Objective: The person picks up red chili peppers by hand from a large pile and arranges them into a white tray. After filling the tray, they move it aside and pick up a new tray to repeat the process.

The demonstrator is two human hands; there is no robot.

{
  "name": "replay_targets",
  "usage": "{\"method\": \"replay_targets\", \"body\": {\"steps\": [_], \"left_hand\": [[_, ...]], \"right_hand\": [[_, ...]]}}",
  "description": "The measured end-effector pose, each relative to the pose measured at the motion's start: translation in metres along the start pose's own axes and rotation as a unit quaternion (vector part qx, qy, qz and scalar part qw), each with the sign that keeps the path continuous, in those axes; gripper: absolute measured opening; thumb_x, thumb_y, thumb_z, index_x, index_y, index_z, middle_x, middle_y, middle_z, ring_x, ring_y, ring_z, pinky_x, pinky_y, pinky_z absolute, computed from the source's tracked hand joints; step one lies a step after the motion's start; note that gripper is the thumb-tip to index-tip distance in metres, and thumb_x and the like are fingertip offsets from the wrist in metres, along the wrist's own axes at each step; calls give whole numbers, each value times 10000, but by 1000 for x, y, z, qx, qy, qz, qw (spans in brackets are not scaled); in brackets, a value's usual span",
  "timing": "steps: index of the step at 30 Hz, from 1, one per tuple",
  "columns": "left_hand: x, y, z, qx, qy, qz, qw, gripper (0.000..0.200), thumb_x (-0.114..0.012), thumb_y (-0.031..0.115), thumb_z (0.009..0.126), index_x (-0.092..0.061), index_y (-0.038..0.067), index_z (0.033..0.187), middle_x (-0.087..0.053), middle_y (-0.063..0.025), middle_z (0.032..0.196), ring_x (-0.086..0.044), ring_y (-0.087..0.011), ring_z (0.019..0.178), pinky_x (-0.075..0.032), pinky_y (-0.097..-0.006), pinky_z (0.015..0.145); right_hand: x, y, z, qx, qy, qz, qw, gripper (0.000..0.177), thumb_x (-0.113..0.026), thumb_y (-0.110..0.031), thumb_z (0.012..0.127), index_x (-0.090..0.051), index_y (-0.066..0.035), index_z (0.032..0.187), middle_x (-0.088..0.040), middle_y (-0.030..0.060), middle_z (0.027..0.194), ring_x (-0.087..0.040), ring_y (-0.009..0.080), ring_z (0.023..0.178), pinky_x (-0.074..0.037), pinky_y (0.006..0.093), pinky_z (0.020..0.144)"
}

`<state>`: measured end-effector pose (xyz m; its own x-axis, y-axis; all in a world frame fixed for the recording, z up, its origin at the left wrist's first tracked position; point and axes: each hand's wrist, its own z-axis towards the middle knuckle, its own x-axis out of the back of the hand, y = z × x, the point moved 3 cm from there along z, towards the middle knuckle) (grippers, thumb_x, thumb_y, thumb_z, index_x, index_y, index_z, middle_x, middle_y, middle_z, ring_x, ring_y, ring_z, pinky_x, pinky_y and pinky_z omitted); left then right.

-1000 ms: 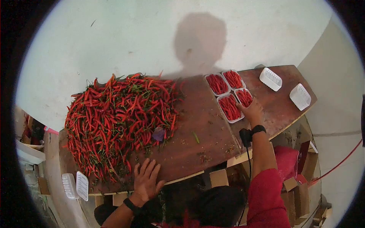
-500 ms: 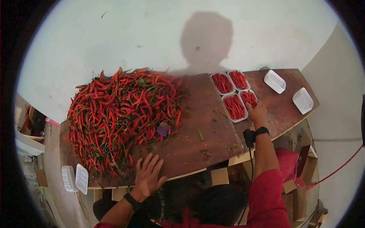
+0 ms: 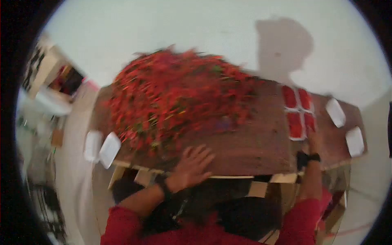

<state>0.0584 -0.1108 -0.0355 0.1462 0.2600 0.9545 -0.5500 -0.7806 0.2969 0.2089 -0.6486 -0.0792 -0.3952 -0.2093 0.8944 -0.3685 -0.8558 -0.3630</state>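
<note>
The frame is blurred by motion. A big heap of red chilies (image 3: 179, 94) with green stems covers the left and middle of the brown table (image 3: 261, 147). My left hand (image 3: 192, 165), fingers spread and holding nothing, lies at the table's front edge below the heap. Several white trays filled with red chilies (image 3: 295, 125) stand together in a block at the right. My right hand (image 3: 313, 136) is at the front right tray of chilies (image 3: 310, 121); its fingers are smeared, and whether they grip a chili cannot be made out.
Two empty white trays (image 3: 335, 112) (image 3: 355, 141) lie at the table's right end. Two more white trays (image 3: 93, 146) (image 3: 110, 150) are at the left front corner. Under the table are cardboard boxes (image 3: 258, 189). A white wall (image 3: 196, 24) rises behind.
The view has swung left, so the table and heap appear farther right. My left hand stays spread at the front edge; my right hand remains by the front right filled tray.
</note>
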Motion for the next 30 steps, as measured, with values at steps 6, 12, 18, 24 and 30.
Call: {"method": "replay_targets", "body": {"steps": [6, 12, 18, 24, 30], "left_hand": [[-12, -3, -7, -14, 73, -10, 997, 601, -543, 422, 861, -392, 117, 1357, -357, -105, 1421, -259, -298, 1348, -191, -522, 1074], [-7, 0, -13, -50, 141, -25, 988, 544, -573, 357, 853, -448, 79, 1303, -410, -119, 1365, -307, -295, 1318, -231, -511, 1046], [12, -7, -18, -51, 126, -31, 990, 433, -586, 267, 820, -508, 72, 1199, -444, -133, 1309, -356, -294, 1273, -270, -490, 1011], [60, -72, -62, -12, 316, 62, 947, 134, -581, 195, 740, -619, 131, 851, -570, -60, 819, -565, -269, 855, -437, -411, 699], [85, -127, -127, 215, 312, -124, 917, 183, -579, 172, 810, -619, 26, 913, -611, -147, 864, -598, -336, 848, -478, -426, 746]], "right_hand": [[48, -62, 1, 168, 33, -118, 978, 554, -605, -398, 824, -563, 72, 1115, -587, 267, 1078, -567, 406, 992, -435, 450, 893], [127, -188, -97, 239, -87, 135, 958, 412, -634, -181, 819, -542, 47, 1150, -592, 181, 1104, -564, 261, 1047, -420, 350, 927], [166, -293, -247, 315, -293, 178, 885, 476, -654, -141, 776, -502, -18, 1211, -522, 153, 1210, -503, 280, 1135, -404, 365, 948], [171, -358, -336, 393, -371, 220, 812, 453, -666, -164, 775, -522, -11, 1177, -539, 161, 1179, -529, 288, 1103, -419, 368, 929], [136, -401, -366, 401, -381, 271, 788, 403, -653, -181, 797, -550, -1, 1143, -573, 162, 1139, -554, 293, 1070, -436, 370, 911]]}}
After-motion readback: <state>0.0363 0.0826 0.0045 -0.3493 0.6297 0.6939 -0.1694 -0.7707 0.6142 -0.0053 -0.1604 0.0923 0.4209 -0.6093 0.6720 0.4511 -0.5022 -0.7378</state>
